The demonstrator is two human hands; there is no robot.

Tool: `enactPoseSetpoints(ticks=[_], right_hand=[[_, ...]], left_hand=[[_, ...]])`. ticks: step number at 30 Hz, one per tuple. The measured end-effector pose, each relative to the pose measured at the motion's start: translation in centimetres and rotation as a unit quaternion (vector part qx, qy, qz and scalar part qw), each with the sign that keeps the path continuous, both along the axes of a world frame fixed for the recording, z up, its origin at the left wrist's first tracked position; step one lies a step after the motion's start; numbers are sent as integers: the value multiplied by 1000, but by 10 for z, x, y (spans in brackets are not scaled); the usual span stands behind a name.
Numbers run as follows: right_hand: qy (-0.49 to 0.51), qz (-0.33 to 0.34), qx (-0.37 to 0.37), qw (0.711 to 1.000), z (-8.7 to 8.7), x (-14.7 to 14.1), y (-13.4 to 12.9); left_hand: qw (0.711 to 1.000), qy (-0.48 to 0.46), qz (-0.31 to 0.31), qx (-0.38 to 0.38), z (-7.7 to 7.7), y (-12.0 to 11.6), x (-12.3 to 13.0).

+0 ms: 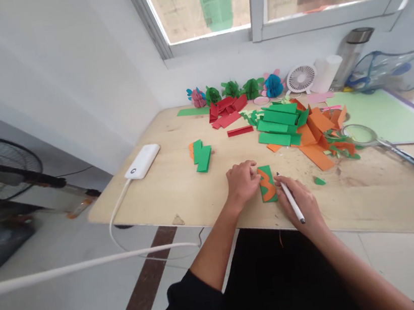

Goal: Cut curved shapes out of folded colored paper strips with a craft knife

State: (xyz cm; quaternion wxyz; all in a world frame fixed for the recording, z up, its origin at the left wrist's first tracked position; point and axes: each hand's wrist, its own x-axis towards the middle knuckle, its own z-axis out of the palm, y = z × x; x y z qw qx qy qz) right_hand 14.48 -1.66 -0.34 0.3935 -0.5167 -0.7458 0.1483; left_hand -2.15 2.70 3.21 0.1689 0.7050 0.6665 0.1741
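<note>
In the head view, my right hand [300, 201] is closed around a white marker [291, 200], whose dark tip points away from me and sits just off the paper's right side. A folded green paper piece [264, 170] lies flat near the table's front edge. On top of it rests a wavy orange paper cutout [268, 187]. My left hand [241, 181] is curled at the left edge of these papers, its fingertips pressing on the orange cutout. Some of its fingers are hidden under the hand.
Folded green papers [278, 120], orange papers [316, 133] and red papers [227, 109] lie beyond my hands. To the right are scissors [403, 154]; to the left, a green strip pair [202, 156] and a white power bank [143, 162] with a cable. A small fan [302, 79] stands by the wall.
</note>
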Motion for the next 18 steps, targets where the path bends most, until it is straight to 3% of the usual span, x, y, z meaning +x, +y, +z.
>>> enactPoseSetpoints(ticks=[7,18], right_hand=[[-2,-9,6,1000,0,0,0],[24,-3,1,1000,-1,-1,0]], left_hand=[[995,57,-78,-33,5,21,-4],[986,84,-120,-78,8,35,-13]])
